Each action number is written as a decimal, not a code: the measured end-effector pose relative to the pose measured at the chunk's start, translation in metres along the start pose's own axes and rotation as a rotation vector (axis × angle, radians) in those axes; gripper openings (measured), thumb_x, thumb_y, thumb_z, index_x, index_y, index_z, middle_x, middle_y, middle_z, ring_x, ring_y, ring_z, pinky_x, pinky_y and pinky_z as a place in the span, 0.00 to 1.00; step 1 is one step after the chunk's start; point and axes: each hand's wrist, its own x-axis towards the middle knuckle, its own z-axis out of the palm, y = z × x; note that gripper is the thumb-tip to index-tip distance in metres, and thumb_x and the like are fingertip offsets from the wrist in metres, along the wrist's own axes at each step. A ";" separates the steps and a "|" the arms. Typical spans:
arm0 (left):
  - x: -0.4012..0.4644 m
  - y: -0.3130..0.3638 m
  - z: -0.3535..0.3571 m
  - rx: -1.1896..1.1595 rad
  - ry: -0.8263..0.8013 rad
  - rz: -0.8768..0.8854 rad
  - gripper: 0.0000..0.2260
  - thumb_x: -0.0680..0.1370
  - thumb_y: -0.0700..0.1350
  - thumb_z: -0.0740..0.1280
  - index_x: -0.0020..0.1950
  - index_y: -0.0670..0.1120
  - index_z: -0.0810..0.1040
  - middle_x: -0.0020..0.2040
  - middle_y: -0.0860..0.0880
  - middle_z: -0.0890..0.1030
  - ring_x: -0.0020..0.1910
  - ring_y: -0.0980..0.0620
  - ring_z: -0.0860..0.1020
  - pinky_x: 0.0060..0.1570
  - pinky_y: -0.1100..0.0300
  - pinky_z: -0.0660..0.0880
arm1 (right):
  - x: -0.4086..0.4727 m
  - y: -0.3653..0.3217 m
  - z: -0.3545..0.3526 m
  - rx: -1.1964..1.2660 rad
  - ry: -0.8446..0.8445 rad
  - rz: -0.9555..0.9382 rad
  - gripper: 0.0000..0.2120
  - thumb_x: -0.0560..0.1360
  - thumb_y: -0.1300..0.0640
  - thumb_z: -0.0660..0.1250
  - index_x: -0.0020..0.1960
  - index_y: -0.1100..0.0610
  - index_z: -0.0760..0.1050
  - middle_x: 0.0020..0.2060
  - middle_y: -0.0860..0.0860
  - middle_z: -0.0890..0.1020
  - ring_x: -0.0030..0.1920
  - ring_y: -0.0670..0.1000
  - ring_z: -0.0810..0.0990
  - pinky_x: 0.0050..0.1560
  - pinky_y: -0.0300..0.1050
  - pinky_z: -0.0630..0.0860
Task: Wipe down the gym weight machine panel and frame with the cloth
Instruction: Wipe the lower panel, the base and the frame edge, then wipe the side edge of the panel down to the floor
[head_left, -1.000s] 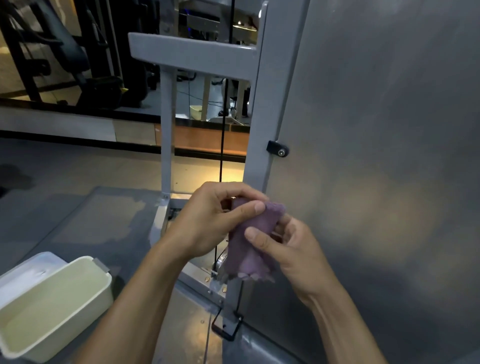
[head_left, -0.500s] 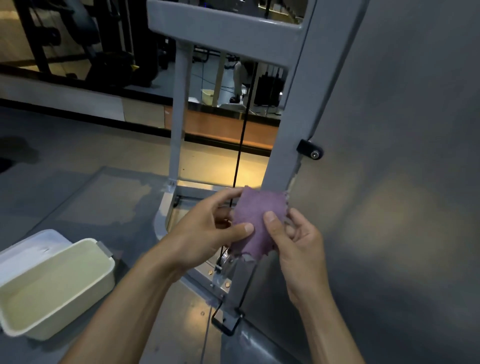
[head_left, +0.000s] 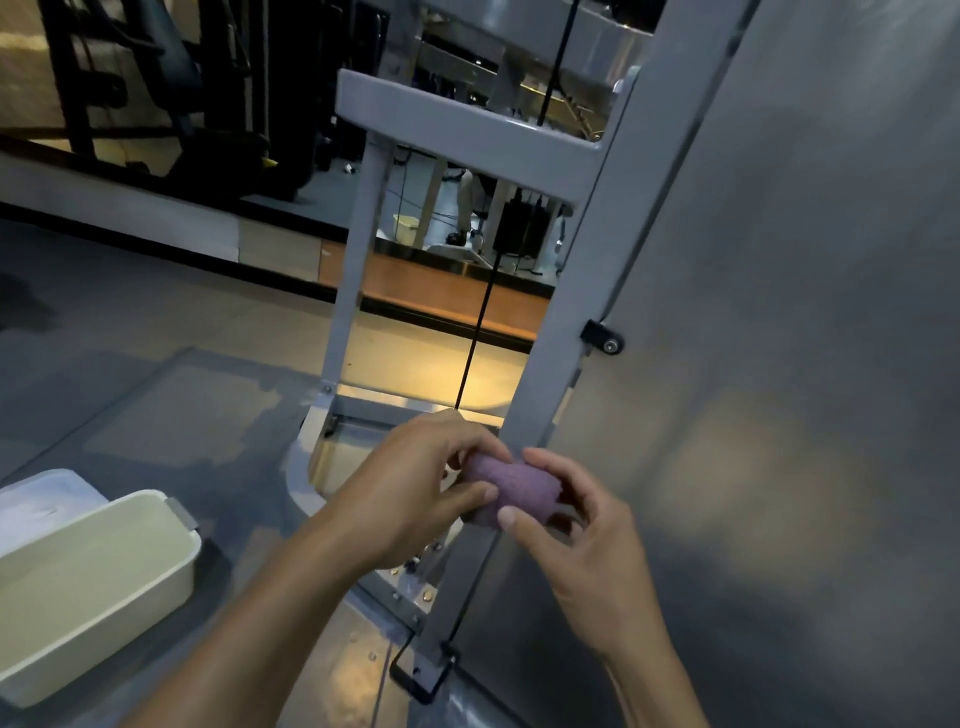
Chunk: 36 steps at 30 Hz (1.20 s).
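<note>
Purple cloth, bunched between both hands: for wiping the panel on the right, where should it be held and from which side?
Probably across the back of the folded purple cloth, with the right hand coming from the person's side. The left hand pinches its left end. The cloth is a compact roll, so fingers spread behind it would leave a flat face towards the panel.

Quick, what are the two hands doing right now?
Left hand: holding the purple cloth, thumb and fingers pinching its left end.
Right hand: holding the same cloth, fingers curled round its right end.
</note>
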 end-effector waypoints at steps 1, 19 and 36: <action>0.004 0.000 0.003 -0.009 0.007 0.006 0.10 0.78 0.49 0.73 0.55 0.62 0.80 0.52 0.65 0.73 0.55 0.66 0.72 0.55 0.65 0.73 | 0.000 0.002 -0.002 -0.022 0.018 0.005 0.19 0.72 0.52 0.78 0.61 0.42 0.80 0.53 0.41 0.85 0.54 0.47 0.84 0.55 0.48 0.82; 0.042 -0.004 0.052 -0.819 0.085 -0.150 0.03 0.78 0.48 0.73 0.51 0.51 0.83 0.45 0.51 0.86 0.48 0.49 0.83 0.55 0.49 0.80 | 0.033 -0.031 0.009 0.529 0.315 0.105 0.09 0.75 0.58 0.74 0.55 0.56 0.84 0.49 0.59 0.87 0.50 0.56 0.85 0.52 0.49 0.80; 0.063 -0.014 0.053 -0.568 0.250 -0.092 0.18 0.80 0.47 0.70 0.67 0.61 0.76 0.56 0.66 0.78 0.55 0.67 0.77 0.50 0.73 0.73 | 0.150 -0.143 -0.081 -1.364 0.284 -0.989 0.11 0.85 0.51 0.62 0.58 0.58 0.78 0.45 0.55 0.76 0.38 0.56 0.74 0.36 0.51 0.73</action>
